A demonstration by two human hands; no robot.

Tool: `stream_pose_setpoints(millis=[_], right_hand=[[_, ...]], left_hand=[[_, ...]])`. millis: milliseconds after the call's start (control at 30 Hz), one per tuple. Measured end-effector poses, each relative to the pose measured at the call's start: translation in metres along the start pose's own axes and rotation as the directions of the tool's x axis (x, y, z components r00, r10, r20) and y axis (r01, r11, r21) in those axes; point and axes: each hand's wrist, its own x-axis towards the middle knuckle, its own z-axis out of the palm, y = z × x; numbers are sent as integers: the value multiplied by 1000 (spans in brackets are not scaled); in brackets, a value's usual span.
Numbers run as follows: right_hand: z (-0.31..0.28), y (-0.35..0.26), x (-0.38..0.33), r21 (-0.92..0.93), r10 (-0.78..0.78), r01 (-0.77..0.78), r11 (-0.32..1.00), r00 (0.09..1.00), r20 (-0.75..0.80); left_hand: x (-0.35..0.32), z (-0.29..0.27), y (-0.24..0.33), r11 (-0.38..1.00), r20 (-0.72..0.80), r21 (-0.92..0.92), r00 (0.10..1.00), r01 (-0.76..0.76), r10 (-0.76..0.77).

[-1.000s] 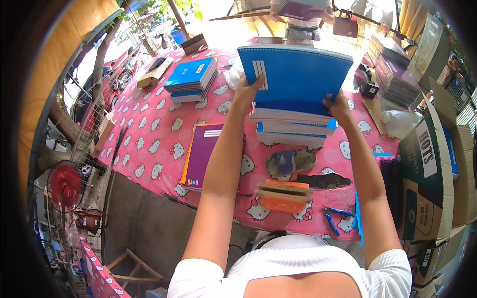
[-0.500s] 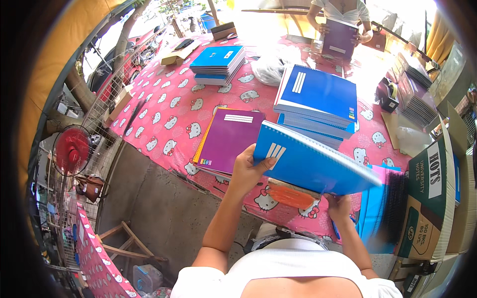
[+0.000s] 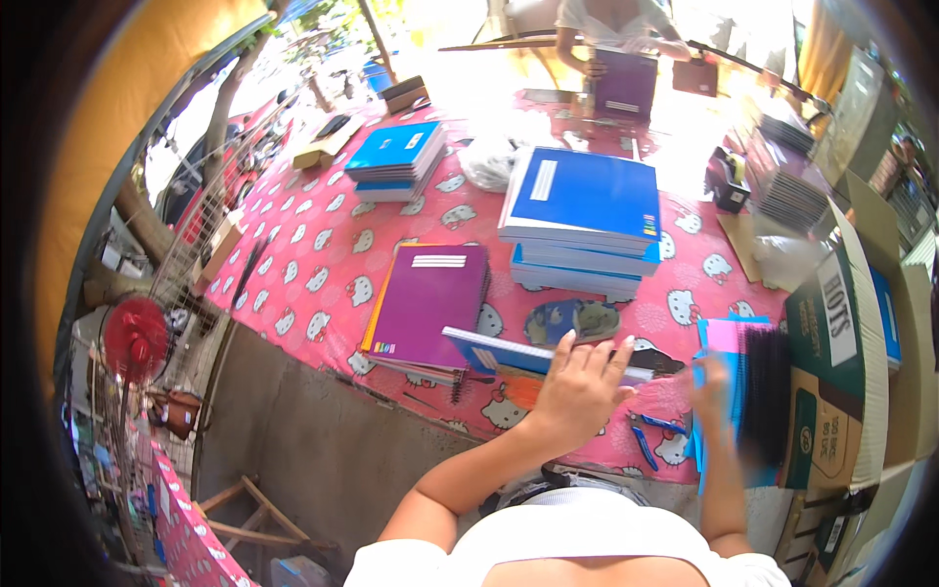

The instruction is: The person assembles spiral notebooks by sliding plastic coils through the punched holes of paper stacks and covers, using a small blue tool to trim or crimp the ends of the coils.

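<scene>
My left hand (image 3: pixel 584 393) has its fingers outstretched over a blue spiral notebook (image 3: pixel 486 354), which is low and tilted edge-on; the hand covers its middle, so I cannot tell how firmly they touch. Beneath the notebook an orange-faced block (image 3: pixel 521 391) partly shows. My right hand (image 3: pixel 717 391) is smeared by motion beside the blue covers (image 3: pixel 702 430) and a bundle of black plastic coils (image 3: pixel 764 391); its fingers cannot be made out. Between both hands lies a blue-handled pair of pliers (image 3: pixel 646 445). A purple notebook (image 3: pixel 430 303) tops a low stack at the left.
Behind the notebook sit a blue patterned pouch (image 3: pixel 570 321) and a tall blue notebook stack (image 3: pixel 587 201). Another notebook stack (image 3: pixel 396 152) stands far left. At right, an open carton (image 3: pixel 822 391) borders the table. Across the table, a person holds a purple notebook (image 3: pixel 626 83).
The blue notebook has come down and turned edge-on. My left hand has gone from gripping its corner to fingers outstretched over it. My right hand has left it and moved right, toward the coils.
</scene>
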Motion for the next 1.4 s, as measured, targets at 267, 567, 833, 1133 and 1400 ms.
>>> stream_pose_setpoints(millis=[267, 567, 833, 1133, 1400], right_hand=[[-80, 131, 15, -563, 702, -659, 499, 688, -184], [-108, 134, 34, -364, 753, -747, 557, 639, -159], [-88, 15, 59, -339, 339, -333, 880, 940, -42], [-86, -134, 60, 551, 3, -133, 824, 973, 230], [-64, -154, 51, 556, -33, -18, 831, 996, 81]], left_hand=[[10, 7, -2, 973, -168, -226, 981, 54, -94], [17, 7, -1, 949, -245, -311, 962, 42, -123], [19, 12, 2, 969, -297, -241, 946, 54, -126], [24, 9, 6, 946, -210, -319, 969, 56, -128], [19, 3, 0, 921, -244, -390, 965, -8, -95]])
